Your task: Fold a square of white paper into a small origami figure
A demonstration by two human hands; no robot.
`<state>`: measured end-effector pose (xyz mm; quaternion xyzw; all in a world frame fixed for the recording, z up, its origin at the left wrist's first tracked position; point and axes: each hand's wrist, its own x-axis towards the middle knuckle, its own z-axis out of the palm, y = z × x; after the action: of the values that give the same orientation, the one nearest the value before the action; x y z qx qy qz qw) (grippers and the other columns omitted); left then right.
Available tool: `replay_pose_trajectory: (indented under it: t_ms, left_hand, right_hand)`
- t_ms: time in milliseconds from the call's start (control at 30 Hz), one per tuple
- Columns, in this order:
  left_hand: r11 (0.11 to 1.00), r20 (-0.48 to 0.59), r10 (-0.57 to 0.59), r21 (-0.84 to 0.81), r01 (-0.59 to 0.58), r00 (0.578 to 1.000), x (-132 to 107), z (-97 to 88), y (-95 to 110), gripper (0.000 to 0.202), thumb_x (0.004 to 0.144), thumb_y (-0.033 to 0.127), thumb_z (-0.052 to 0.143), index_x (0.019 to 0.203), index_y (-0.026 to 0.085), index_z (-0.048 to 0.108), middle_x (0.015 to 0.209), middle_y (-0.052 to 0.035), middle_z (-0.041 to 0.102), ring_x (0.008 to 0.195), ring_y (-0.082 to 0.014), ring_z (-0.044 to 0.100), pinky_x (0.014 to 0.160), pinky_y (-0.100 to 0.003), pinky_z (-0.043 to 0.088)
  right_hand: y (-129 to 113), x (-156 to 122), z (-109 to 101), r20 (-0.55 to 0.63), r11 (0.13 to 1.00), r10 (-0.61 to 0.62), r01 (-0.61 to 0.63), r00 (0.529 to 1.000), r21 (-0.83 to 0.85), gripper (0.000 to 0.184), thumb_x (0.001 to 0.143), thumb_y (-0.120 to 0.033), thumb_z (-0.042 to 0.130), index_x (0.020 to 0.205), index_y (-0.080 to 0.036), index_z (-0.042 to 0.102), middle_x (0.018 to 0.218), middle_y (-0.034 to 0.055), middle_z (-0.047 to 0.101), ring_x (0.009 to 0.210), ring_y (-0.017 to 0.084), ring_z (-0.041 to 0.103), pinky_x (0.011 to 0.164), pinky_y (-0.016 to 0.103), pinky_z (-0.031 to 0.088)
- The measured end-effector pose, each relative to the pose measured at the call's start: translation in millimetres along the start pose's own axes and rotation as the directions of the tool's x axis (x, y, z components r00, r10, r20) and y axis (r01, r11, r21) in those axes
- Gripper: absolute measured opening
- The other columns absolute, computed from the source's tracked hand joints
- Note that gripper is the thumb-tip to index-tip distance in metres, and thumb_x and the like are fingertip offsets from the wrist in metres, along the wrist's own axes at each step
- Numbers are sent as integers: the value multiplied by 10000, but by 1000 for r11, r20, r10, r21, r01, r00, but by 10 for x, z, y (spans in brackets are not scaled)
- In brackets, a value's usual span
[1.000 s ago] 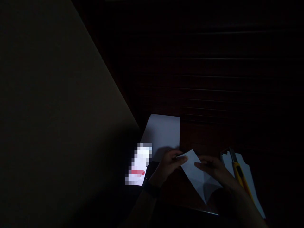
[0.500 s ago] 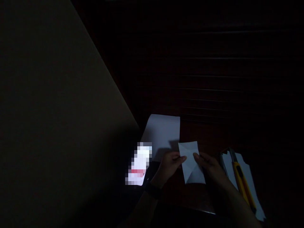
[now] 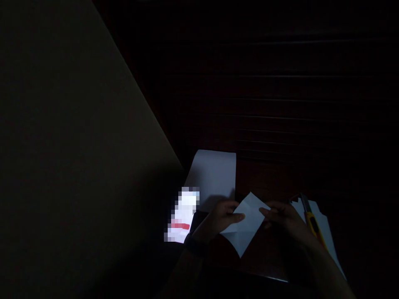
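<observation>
A small creased sheet of white paper (image 3: pixel 246 224) is held up between my two hands, turned so a corner points down toward me. My left hand (image 3: pixel 222 216) pinches its left side, thumb on top and fingers behind. At the upper right corner, my right hand (image 3: pixel 282 216) grips the paper between thumb and fingers. Fold lines cross the sheet's surface. A dark band circles my left wrist.
Left of my hands a lit phone screen (image 3: pixel 182 216) glows, blurred. Behind it lies a larger white sheet (image 3: pixel 216 172). A yellow box cutter (image 3: pixel 314 228) rests on a stack of white papers (image 3: pixel 332 241) at right. A pale wall (image 3: pixel 77 145) rises at left.
The small paper has turned clockwise from nearly upright to a diamond-like slant. My right hand has shifted slightly right, to a corner. The phone and the large sheet stay put.
</observation>
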<state>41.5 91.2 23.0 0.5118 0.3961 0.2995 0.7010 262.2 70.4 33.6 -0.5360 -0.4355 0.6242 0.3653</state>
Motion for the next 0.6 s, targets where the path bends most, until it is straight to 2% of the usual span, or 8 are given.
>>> replay_pose_trajectory:
  t_ms: [200,300,400,500,600]
  left_hand:
    - [991,63,-113,-65,117,992,-69,-12,74,326,711,370,647,923,125,679,849,-85,678,741,-205,616,646,-294,439]
    - [985,80,-93,-139,103,992,-101,7,147,317,711,321,648,969,140,679,855,-84,680,763,-214,620,668,-306,439]
    - [971,66,-79,-219,92,995,-114,17,239,333,702,247,642,1027,176,669,889,-69,684,779,-209,619,681,-298,435]
    - [981,12,-83,-173,84,996,-124,7,348,299,688,201,630,979,201,696,893,-53,689,796,-216,614,671,-288,436]
    - [996,15,-12,-90,13,1000,-166,-2,467,203,683,200,631,860,211,729,836,-59,695,821,-239,615,677,-304,448]
  right_hand:
    - [-83,-60,-48,186,999,28,-20,982,-42,384,746,-334,648,1099,-186,621,820,51,691,617,149,611,558,268,499]
    - [-115,-91,-40,239,999,32,-37,971,16,349,759,-297,635,1089,-186,639,785,49,695,626,159,623,548,268,493]
    - [-117,-122,-44,227,990,59,-86,972,110,357,763,-273,616,1108,-185,635,740,66,708,622,192,649,550,300,494]
    - [-114,-147,-62,249,977,85,-130,965,169,326,758,-247,589,1062,-155,664,719,98,716,648,229,665,597,346,496]
    - [-122,-163,-75,272,971,74,-131,960,198,270,744,-220,570,969,-159,707,732,103,720,681,245,670,636,364,497]
